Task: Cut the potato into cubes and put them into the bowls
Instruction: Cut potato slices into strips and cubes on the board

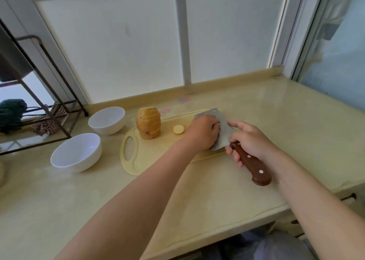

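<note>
The right hand (248, 139) grips the cleaver (222, 136) by its wooden handle, fingers wrapped under it and forefinger stretched forward along the blade's top. The blade stands edge-down on the board (150, 155). Both forearms reach forward over the counter (217, 196).

The left hand (203, 132) lies knuckles-up on the board, fingers curled, its knuckles touching the blade's flat side. Whether it pins anything underneath cannot be told.

Just left of that hand lies a small round potato end (178, 129). Further left, the sliced potato (148, 124) stands upright. Well beyond it, off the board, are the far bowl (106, 120) and near bowl (76, 153).
</note>
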`<state>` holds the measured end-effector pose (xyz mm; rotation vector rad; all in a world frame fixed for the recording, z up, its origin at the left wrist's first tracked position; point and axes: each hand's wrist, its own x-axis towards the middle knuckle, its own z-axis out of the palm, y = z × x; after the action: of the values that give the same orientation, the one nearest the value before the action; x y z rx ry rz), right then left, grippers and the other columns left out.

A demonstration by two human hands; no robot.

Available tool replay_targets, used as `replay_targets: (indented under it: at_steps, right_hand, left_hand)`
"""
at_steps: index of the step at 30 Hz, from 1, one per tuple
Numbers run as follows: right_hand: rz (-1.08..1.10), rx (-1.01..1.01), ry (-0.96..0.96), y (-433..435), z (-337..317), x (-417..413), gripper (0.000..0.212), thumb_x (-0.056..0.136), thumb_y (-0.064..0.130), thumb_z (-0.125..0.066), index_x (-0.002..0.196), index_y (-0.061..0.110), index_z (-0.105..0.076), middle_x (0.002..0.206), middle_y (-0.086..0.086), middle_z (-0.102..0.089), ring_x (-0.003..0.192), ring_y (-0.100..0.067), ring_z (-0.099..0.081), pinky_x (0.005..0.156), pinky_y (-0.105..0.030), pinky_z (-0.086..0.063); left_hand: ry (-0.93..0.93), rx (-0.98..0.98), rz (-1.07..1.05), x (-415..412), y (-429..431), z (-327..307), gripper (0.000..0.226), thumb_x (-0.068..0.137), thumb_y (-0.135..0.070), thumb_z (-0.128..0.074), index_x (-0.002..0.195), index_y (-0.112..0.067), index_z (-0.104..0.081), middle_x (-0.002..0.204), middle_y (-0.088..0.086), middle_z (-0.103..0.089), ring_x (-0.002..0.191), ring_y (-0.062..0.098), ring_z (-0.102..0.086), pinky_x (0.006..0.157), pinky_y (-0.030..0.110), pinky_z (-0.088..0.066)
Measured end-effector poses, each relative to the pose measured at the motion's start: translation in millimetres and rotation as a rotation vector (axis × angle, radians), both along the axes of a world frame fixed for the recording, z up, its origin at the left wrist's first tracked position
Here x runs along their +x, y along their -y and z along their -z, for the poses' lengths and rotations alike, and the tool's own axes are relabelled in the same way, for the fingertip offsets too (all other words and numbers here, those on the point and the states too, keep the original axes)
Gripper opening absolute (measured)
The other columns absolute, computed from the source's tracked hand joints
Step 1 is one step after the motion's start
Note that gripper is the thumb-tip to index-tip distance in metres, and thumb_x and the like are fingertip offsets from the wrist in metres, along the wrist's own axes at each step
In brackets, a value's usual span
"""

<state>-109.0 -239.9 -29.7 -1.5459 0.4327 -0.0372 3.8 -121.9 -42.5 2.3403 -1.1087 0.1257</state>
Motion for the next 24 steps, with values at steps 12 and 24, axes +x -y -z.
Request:
replay_targets:
  at_steps: [12,24]
  right_hand:
    - [-0.114,0.061,0.139,-25,-82,29,0.048,0.099,-0.004,-0.043,0.139,0.022,-0.046,0.052,-0.013,-0.059,0.035,-0.016,-0.046,0.034,-0.022,-0.038]
    - [-0.375,-0.012,0.120,-154,-120,112,0.047,0.099,-0.005,-0.042,0.145,0.002,-0.041,0.064,-0.019,-0.057,0.037,-0.016,-0.046,0.036,-0.021,-0.040]
  left_hand:
    - [0.051,0.042,-0.108,21,-42,-101,0.028,0.097,-0.019,-0.045,0.081,-0.009,-0.066,0.070,-0.003,-0.059,0.066,0.014,-0.051,0.054,0.022,-0.031]
    - [-0.006,0.011,-0.419,73,-190,-127,0.026,0.093,-0.021,-0.048,0.088,-0.008,-0.070,0.086,0.009,-0.072,0.085,0.027,-0.064,0.075,0.036,-0.052]
